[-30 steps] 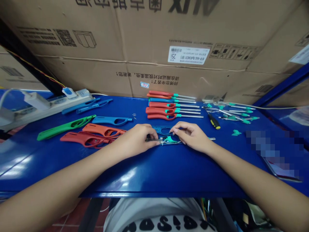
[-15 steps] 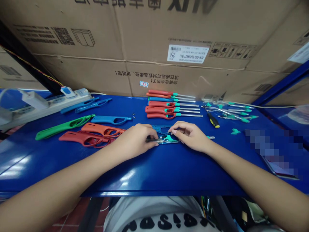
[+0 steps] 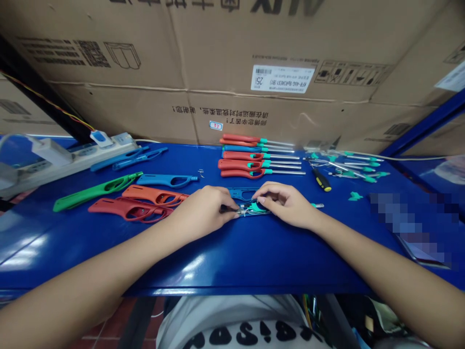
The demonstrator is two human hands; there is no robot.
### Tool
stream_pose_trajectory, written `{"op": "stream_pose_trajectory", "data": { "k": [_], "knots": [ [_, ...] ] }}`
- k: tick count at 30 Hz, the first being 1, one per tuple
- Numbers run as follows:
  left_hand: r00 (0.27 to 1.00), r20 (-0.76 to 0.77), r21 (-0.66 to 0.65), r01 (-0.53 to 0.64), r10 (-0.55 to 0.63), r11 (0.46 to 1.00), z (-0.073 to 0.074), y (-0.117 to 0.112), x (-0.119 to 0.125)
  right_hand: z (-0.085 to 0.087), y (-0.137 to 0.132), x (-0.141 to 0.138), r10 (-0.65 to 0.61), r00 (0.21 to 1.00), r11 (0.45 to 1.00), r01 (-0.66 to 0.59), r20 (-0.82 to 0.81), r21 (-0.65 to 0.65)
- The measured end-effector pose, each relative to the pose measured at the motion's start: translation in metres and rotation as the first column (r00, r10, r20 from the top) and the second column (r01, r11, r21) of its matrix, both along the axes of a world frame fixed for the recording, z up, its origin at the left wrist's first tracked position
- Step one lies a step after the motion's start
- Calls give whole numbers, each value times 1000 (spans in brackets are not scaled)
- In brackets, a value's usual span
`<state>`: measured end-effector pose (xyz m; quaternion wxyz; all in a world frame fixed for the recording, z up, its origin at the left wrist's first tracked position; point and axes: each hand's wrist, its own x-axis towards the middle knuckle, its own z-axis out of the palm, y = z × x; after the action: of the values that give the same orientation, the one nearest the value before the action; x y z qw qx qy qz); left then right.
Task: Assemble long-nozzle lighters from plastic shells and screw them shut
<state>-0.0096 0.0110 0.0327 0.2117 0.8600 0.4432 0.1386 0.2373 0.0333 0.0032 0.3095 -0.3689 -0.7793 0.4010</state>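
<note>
My left hand (image 3: pixel 209 211) is closed, thumb and fingers pinching the rear end of a partly assembled gas lighter (image 3: pixel 250 209). The lighter shows a green trigger (image 3: pixel 257 207), thin white wires and a metal tip (image 3: pixel 318 206) poking out at the right. My right hand (image 3: pixel 285 204) is closed over the lighter's middle, thumb and index finger together beside the trigger; the exact part between them is hidden. Just behind lies a blue lighter shell half (image 3: pixel 241 194), partly covered by my hands.
Finished-looking lighters (image 3: pixel 241 165) lie in a row at the back. Metal rods with green parts (image 3: pixel 358 167), a screwdriver (image 3: pixel 321 180) and a loose green piece (image 3: pixel 355 196) are right. Shell pieces (image 3: pixel 123 208), small screws (image 3: pixel 201 173) and a power strip (image 3: pixel 87 155) are left.
Almost nothing differs. My left fingers have shifted very slightly at the lighter's rear end, while my right hand stays in place.
</note>
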Motion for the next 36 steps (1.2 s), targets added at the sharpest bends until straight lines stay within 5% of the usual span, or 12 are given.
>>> {"op": "stream_pose_trajectory", "data": {
  "k": [8, 14, 25, 32, 36],
  "knots": [
    [999, -54, -8, -4, 4, 1000, 0, -3, 2, 7, -9, 8, 204, 955, 920, -263, 216, 290],
    [999, -44, -18, -33, 32, 999, 4, -2, 3, 13, -14, 8, 154, 896, 882, -315, 417, 350],
    [1000, -17, -33, -8, 7, 999, 4, 1, 0, 12, -15, 6, 163, 890, 892, -317, 426, 321],
    [1000, 18, -58, -5, 6, 998, -1, 7, -1, 9, -9, 6, 131, 963, 927, -204, 237, 314],
    [999, -3, -13, 51, -51, 999, 0, 5, -2, 8, -8, 7, 136, 957, 931, -212, 258, 296]
  ]
}}
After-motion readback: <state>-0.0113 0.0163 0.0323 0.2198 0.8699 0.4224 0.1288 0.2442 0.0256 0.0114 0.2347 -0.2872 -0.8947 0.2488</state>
